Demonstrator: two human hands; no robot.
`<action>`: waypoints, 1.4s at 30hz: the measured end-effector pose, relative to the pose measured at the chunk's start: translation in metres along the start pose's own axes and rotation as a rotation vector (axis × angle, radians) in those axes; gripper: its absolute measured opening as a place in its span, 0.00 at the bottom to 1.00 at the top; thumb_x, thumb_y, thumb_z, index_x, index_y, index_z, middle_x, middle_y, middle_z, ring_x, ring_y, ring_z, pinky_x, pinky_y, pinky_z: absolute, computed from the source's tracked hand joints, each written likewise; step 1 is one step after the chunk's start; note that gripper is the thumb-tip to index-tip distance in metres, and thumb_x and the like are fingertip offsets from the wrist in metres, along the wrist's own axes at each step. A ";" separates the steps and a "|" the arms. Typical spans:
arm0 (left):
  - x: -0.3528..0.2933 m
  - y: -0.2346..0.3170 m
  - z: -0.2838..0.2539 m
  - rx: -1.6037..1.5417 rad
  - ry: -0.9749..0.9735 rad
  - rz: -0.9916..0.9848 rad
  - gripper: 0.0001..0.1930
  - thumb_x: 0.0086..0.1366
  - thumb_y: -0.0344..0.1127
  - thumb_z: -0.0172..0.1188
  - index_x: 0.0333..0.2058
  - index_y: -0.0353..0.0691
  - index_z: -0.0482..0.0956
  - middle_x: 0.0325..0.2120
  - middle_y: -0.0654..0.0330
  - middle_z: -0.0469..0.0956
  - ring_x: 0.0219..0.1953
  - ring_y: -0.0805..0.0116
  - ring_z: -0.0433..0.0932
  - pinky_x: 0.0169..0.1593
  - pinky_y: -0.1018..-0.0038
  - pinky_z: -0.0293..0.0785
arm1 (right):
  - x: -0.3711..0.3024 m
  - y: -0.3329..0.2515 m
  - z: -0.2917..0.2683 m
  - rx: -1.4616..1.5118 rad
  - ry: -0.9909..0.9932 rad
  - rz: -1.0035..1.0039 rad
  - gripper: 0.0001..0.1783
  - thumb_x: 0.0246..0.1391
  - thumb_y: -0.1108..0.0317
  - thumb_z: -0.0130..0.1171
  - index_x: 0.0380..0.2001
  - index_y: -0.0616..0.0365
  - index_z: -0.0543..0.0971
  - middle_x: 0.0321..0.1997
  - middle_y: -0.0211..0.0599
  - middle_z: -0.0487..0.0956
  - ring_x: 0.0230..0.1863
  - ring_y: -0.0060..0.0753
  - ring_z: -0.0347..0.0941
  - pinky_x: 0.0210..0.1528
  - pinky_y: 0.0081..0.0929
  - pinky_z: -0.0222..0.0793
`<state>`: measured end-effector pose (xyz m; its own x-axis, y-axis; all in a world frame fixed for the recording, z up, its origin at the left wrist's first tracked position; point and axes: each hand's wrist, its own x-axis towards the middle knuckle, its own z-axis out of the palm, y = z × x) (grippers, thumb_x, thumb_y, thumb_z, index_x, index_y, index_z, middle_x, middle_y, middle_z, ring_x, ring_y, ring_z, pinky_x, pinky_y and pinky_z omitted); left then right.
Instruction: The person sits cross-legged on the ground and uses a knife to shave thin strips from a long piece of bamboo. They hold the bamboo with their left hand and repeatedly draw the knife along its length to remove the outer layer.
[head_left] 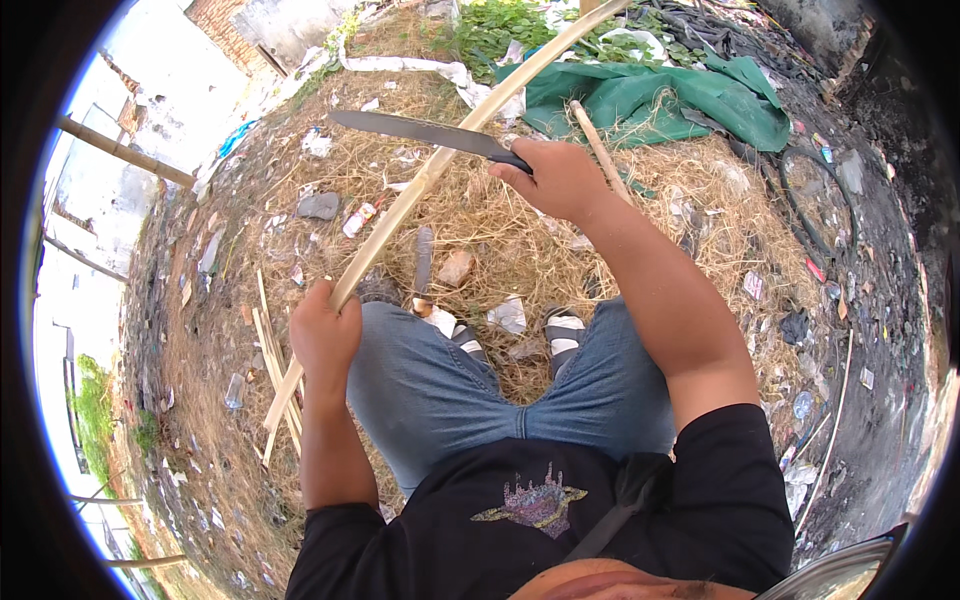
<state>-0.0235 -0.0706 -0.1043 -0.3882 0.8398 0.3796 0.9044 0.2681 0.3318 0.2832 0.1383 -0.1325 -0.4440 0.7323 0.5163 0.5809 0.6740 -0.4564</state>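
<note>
My left hand (326, 335) is closed around a long pale strip of split bamboo (405, 205), near its lower end beside my left knee. From there the strip slants up and away to the right, past the top of the picture. My right hand (562, 180) grips the black handle of a long knife (425, 131). The dark blade points left and crosses the strip beyond my knees; whether its edge touches the strip I cannot tell. Several thin split strips (270, 350) lie on the ground at my left, partly behind my left forearm.
Dry straw and scattered litter cover the ground. A green tarp (660, 100) lies crumpled ahead, with a wooden stick (598, 150) next to it. A stone (457, 268) rests near my feet, and a black hose (845, 200) curves at the right. Pale walls (150, 70) stand at the left.
</note>
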 end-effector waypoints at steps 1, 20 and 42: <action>-0.002 0.000 0.000 -0.011 0.011 0.007 0.07 0.59 0.37 0.63 0.29 0.40 0.80 0.19 0.51 0.77 0.24 0.48 0.78 0.31 0.57 0.73 | 0.001 -0.005 -0.001 -0.012 0.003 -0.036 0.27 0.66 0.39 0.57 0.32 0.55 0.76 0.26 0.46 0.79 0.32 0.57 0.79 0.35 0.51 0.72; -0.004 0.001 -0.007 -0.024 0.032 0.012 0.08 0.59 0.37 0.64 0.28 0.39 0.78 0.18 0.52 0.76 0.22 0.48 0.77 0.30 0.57 0.71 | 0.002 0.005 0.004 0.024 -0.003 0.029 0.26 0.65 0.39 0.58 0.34 0.54 0.78 0.26 0.47 0.80 0.31 0.58 0.79 0.34 0.50 0.73; 0.002 0.008 -0.010 -0.078 0.022 0.031 0.10 0.62 0.38 0.63 0.28 0.38 0.76 0.16 0.53 0.74 0.19 0.53 0.75 0.28 0.59 0.69 | 0.006 0.001 0.001 -0.064 0.018 -0.073 0.27 0.62 0.36 0.59 0.31 0.51 0.76 0.24 0.40 0.80 0.30 0.52 0.80 0.32 0.48 0.74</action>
<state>-0.0189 -0.0717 -0.0919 -0.3645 0.8362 0.4098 0.9001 0.2035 0.3853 0.2807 0.1435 -0.1310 -0.4749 0.6793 0.5594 0.5901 0.7175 -0.3702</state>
